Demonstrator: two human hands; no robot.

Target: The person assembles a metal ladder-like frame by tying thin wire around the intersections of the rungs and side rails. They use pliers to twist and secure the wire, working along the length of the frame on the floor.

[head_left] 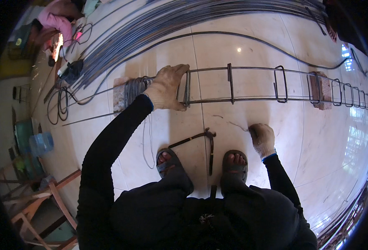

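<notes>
My left hand (pixel 167 87), in a pale work glove, spans a long rebar cage (pixel 211 100), fingers by the far bar and thumb by the near bar. It grips a rectangular steel stirrup (pixel 187 88) that sits around the bars. A bunch of stirrups (pixel 134 89) is gathered just left of that hand. My right hand (pixel 262 139), also gloved, is closed above the floor on the near side of the cage. A thin tie wire (pixel 238 126) sticks out from its fingers. Pincers (pixel 211 139) with spread handles lie between my feet.
Bricks (pixel 325 92) (pixel 119 95) prop the cage off the tiled floor. Long steel rods (pixel 150 31) lie beyond it, with one bent rod (pixel 250 38) nearer. A person in pink (pixel 56 18) works amid sparks (pixel 58 46) at far left. A wooden frame (pixel 61 200) stands at near left.
</notes>
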